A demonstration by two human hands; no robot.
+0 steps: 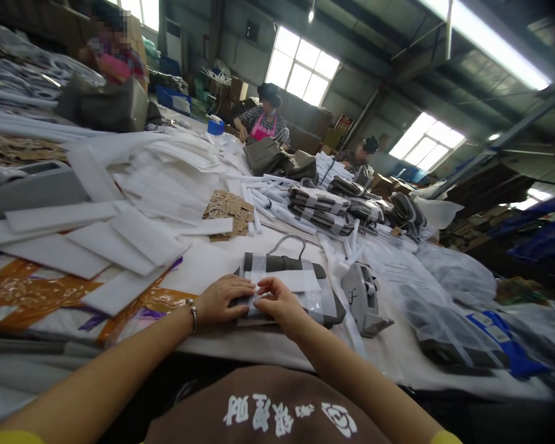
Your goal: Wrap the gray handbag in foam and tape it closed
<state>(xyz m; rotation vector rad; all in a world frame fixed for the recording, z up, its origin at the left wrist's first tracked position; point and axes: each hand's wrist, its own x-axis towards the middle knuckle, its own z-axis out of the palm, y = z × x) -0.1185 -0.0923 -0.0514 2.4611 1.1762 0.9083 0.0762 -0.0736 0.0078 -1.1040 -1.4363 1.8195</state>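
On the table in front of me lies a folded dark grey handbag (329,308) with white foam strips (300,280) across it and a thin strap loop at its far side. My left hand (226,298) rests on the bag's left part, fingers stretched out. Beside it, my right hand (280,303) curls over the middle of the bag, thumb and forefinger pinched together. What the pinch holds, if anything, is too small to make out. A grey tape dispenser (361,299) with a dark mark stands just right of the bag.
White foam sheets (134,237) and brown paper tags (229,213) lie to the left and beyond. Wrapped bags (321,206) are piled farther back, and clear plastic bags (453,271) lie at right. Several co-workers, one in a pink apron (263,128), are across the table.
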